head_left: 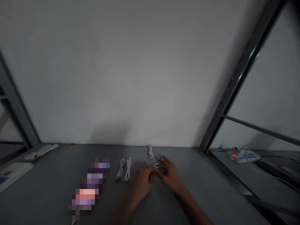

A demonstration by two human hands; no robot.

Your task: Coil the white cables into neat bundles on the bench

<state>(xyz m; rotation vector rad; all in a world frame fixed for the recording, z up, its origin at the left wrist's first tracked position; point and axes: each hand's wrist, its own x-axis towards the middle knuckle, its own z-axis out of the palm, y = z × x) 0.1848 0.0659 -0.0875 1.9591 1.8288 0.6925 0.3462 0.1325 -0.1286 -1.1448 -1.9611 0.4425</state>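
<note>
Both hands are over the grey table point(56, 175), near its middle. My right hand point(169, 175) is closed around a looped white cable point(159, 167), which shows between its thumb and fingers. Just to the left, my left hand point(143, 181) has its fingers curled together close to that cable; what they hold, if anything, is hidden. Two bundled white cables point(121, 169) point(127, 169) lie side by side left of my left hand. Behind the hands, near the wall, rests another small white cable bundle point(150, 151).
A pixelated device point(90, 187) with a cable lies at the left front. White power strips stand at the far left point(15, 175) and far right point(245, 156). More white cables point(42, 152) lie at the back left. Metal posts point(241, 75) flank the pale wall point(150, 75).
</note>
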